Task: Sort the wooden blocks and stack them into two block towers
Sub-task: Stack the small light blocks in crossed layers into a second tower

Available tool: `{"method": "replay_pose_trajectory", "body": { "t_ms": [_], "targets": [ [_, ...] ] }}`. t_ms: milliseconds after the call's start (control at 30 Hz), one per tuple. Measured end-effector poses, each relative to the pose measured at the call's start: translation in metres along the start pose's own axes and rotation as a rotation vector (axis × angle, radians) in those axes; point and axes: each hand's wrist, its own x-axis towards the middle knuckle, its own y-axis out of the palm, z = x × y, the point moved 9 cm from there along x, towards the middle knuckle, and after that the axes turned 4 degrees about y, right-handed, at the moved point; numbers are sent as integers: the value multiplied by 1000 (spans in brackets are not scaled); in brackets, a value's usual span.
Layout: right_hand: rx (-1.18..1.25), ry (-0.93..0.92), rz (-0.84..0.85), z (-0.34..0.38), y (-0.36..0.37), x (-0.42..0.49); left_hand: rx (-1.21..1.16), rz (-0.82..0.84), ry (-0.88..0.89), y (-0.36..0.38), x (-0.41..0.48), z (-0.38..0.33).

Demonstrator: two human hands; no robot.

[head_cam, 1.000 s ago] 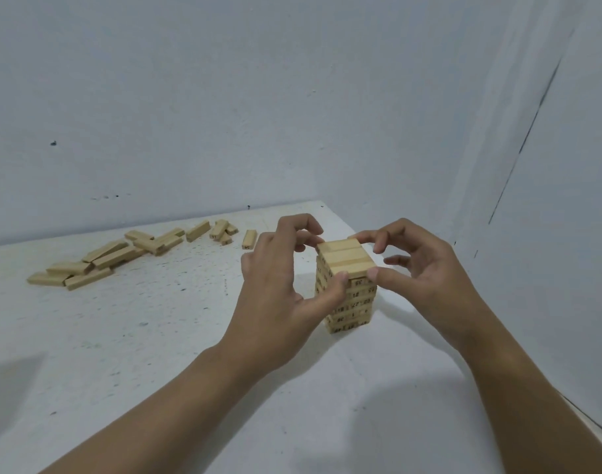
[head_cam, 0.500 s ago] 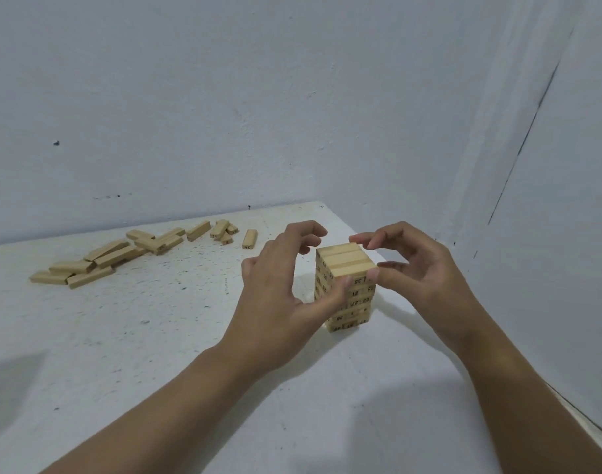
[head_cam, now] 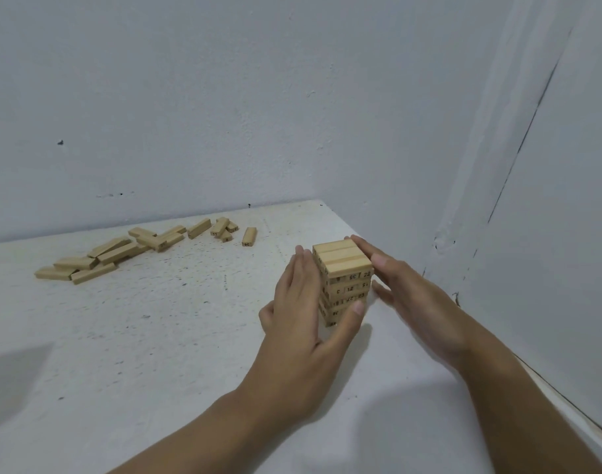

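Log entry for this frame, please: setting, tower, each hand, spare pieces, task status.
setting: white table in a corner between pale walls
stack: one block tower, upright, numbers printed on its block ends
left: left hand flat against the tower's left side, thumb on its front face
right: right hand, fingers straight along the tower's right side
spare: loose blocks scattered far left near the wall, apart from the tower
status: no second tower in view

even soft light | soft shadows on table [head_cam: 156, 371] (lower left) | wide-angle edge bending
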Motion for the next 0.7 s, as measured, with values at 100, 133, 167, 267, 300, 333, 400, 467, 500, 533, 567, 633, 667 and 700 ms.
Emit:
{"method": "replay_pose_trajectory", "body": {
  "t_ms": [100, 133, 167, 267, 300, 333, 400, 467, 500, 533, 567, 633, 667, 700],
  "targets": [
    [-20, 15, 16, 0, 3, 0, 22, 10, 19, 2, -1, -4],
    [-22, 20, 14, -1, 3, 1, 24, 8, 23, 1, -1, -5],
    [-26, 26, 10, -1, 3, 1, 27, 8, 27, 1, -1, -6],
    [-42, 24, -6, 0, 2, 1, 38, 11, 34, 2, -2, -7],
    [-41, 22, -15, 1, 2, 1, 42, 17, 37, 3, -2, -7],
    [-39, 25, -26, 0, 0, 0, 47, 24, 41, 4, -3, -7],
    [-33, 41, -31, -2, -2, 0, 52, 34, 48, 6, -3, -8],
    [-33, 52, -7, -6, -1, -1, 50, 39, 44, 6, -4, -7],
    [-26, 52, 5, -7, 0, -1, 51, 41, 42, 6, -4, -7],
    [-19, 48, 10, -8, 1, -2, 54, 43, 41, 6, -4, -7],
    [-12, 39, 14, -6, 3, -3, 59, 44, 43, 6, -4, -7],
    [-6, 22, 22, -3, 6, -4, 69, 49, 47, 7, -4, -6],
    [-3, 18, 22, -1, 7, -5, 73, 52, 47, 8, -4, -6],
    [1, 18, 21, 0, 7, -5, 76, 53, 44, 9, -4, -6]
  ]
}}
